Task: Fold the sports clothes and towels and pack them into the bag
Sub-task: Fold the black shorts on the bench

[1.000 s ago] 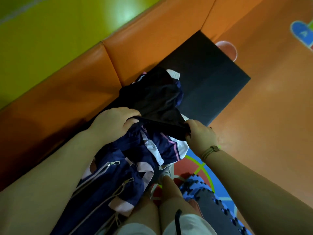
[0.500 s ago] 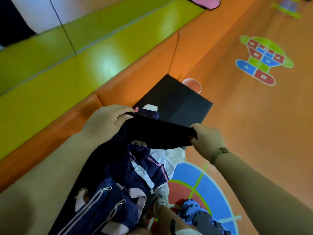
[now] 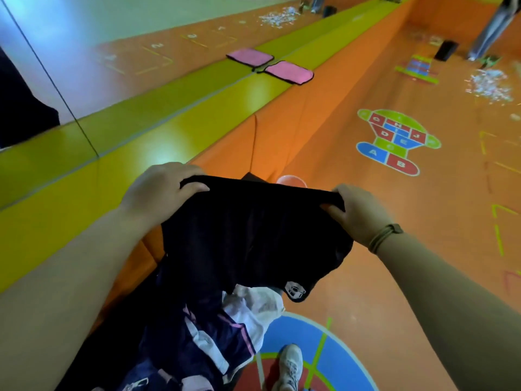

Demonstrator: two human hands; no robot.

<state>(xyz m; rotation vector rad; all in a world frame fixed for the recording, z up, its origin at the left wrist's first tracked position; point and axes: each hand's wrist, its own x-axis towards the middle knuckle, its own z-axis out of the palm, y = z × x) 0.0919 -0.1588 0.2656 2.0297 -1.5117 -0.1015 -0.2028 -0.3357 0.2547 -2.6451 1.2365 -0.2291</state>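
Aloft — black garment (image 3: 253, 235), illegible white logo (image 3: 295, 291)

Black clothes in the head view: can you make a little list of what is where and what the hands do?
held: black garment, spread out by its top edge
left hand: grips its left corner
right hand: grips its right corner
underneath: navy and white clothes pile
far off: pink cloth, lying flat on green ledge
floor: white shoe

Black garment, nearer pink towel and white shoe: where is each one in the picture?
black garment (image 3: 248, 235), head view, middle of the hanging cloth.
pink towel (image 3: 289, 72), head view, centre of the nearer one's pink face.
white shoe (image 3: 290, 365), head view, its laced top.
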